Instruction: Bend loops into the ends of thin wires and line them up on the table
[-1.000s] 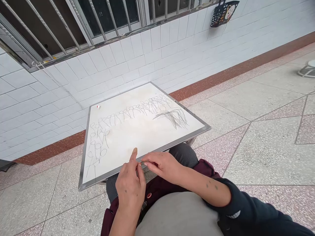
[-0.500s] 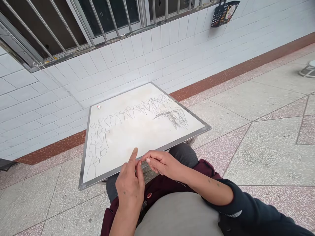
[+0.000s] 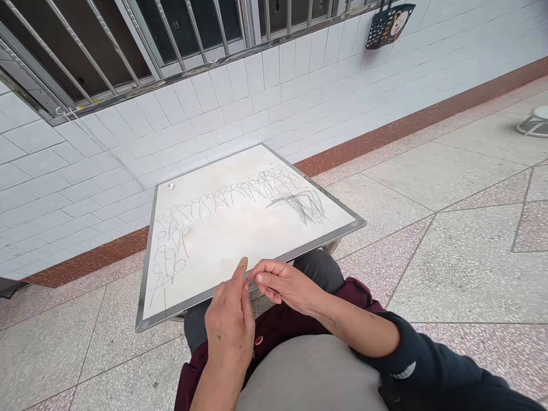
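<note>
Low in the middle of the frame, my two hands meet in front of me, fingertips close together over the near edge of the table (image 3: 214, 251). My right hand (image 3: 285, 285) pinches a thin strand (image 3: 274, 292) between thumb and index finger, its other fingers curled under. The strand is so fine that I can follow only a short piece of it, under my right fingers. My left hand (image 3: 231, 319) has its index finger stretched toward the tabletop and its thumb held near my right fingertips; I cannot tell whether it grips the strand too.

The white top has a grey rim and sits in the centre, covered on its left and far side with drawn loop-headed figures (image 3: 231, 194), with a dark scribble (image 3: 302, 205) toward its right corner. A small red-and-white bit (image 3: 171, 186) lies near its far left corner.

My grey shirt (image 3: 317, 377) fills the bottom centre, a dark sleeve (image 3: 432, 359) at lower right. A tiled wall (image 3: 240, 103) runs behind, with barred windows (image 3: 188, 34) at upper left, a black basket (image 3: 387, 28) hanging at upper right, and a stool (image 3: 535, 121) at the right edge.
</note>
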### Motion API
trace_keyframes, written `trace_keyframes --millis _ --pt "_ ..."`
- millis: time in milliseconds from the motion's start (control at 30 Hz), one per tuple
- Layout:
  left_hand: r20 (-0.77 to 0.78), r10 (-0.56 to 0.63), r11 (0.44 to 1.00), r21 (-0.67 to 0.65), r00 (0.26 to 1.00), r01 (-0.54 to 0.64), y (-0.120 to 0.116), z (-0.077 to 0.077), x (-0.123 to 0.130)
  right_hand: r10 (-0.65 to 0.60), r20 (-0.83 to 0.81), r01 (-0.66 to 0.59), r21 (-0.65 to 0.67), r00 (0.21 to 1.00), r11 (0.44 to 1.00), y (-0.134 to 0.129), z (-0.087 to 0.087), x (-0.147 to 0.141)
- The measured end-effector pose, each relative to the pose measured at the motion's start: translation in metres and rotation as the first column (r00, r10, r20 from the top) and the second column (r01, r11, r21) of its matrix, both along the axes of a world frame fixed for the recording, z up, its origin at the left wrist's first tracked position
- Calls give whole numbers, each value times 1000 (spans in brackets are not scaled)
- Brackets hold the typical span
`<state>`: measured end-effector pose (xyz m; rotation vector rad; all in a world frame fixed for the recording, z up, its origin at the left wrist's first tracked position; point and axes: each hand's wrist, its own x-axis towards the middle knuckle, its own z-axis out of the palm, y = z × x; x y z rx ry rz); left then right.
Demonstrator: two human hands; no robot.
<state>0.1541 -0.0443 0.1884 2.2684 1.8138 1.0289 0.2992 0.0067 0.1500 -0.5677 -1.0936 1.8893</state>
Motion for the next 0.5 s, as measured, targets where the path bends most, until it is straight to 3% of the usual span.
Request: trace_keyframes --millis 133,500 --pt "16 -27 1000 -7 1000 27 0 2 0 -11 -29 10 -39 1000 999 0 -3 -2" --pt "59 -15 994 -111 998 22 -3 8 4 -134 -33 135 33 990 990 -5 -2 -10"
